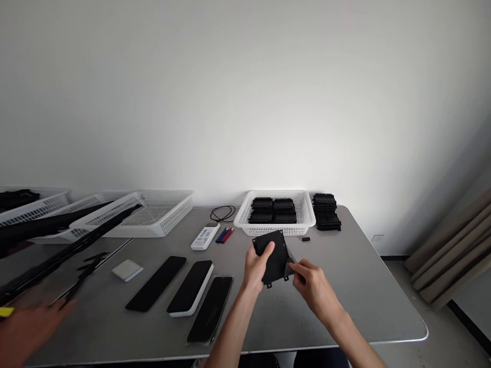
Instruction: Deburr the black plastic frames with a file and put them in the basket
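Note:
My left hand (254,266) is closed around the left edge of a flat black panel (276,261), its thumb lying across the front. The panel is tilted above the table and has small tabs with holes along its lower edge. At its right side, my right hand (312,284) pinches a thin dark flap (293,266) that stands away from the panel. Whether the flap is a film or part of the panel I cannot tell. Behind the panel stands a white basket (241,217) holding stacks of black ridged pieces (273,209).
More black ridged pieces (326,212) are stacked at right, near a small black block (306,239). Leftward lie lighters (227,235), a white device (205,236), a cable (223,212) and several black slabs (191,287). Another person's blurred hand (34,324) is near long black strips (69,250).

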A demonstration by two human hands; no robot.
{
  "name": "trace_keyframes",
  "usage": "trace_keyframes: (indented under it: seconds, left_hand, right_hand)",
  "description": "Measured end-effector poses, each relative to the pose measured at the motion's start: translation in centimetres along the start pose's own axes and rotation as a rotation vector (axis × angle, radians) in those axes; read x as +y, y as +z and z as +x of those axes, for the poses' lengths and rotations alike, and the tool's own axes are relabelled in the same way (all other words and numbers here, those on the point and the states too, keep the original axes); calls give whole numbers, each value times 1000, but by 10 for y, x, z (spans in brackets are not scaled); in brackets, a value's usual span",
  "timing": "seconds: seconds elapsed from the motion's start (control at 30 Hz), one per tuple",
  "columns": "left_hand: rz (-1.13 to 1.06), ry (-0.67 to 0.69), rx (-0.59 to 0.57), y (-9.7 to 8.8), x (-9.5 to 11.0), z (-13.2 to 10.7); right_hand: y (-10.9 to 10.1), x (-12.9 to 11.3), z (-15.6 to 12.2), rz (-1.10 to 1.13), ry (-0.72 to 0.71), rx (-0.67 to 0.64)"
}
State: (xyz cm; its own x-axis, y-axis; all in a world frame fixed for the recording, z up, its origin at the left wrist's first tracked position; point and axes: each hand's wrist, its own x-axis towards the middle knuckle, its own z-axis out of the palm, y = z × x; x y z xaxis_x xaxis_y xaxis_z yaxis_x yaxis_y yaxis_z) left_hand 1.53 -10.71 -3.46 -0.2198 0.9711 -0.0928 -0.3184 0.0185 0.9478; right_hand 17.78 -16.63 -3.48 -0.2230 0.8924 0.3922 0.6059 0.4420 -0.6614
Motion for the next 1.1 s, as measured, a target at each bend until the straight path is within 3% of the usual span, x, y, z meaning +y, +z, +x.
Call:
trace_keyframes:
  seconds: [0.1,0.23,0.3,0.47,0.6,0.67,0.8,0.97,1.1]
  left_hand:
    - [41,-14,-35,-4,11,5]
    - [74,9,-109,1,13,-1]
    - [71,13,-158,5,10,-5]
    - [97,47,-149,4,6,-3]
    - [112,54,-84,-3,6,4]
    - [122,68,-77,-4,3,5]
    - [159,89,-116,1,-9,0]
    - [235,130,-28,5,-23,-4]
    - [304,183,-51,3,-34,-4]
  right_hand:
    - [-5,0,-8,32,-1,-11]
    - [-10,5,6,76,-14,215]
    - [-7,7,17,42,-48,241]
    - [5,9,14,-71,-91,90]
    - [-4,9,-7,-9,-107,-58]
    - [-14,9,-8,45,-72,21]
    - [-26,8,11,79,-10,307]
    - [-10,6,39,-25,-53,318]
    - [14,-2,44,-189,-52,257]
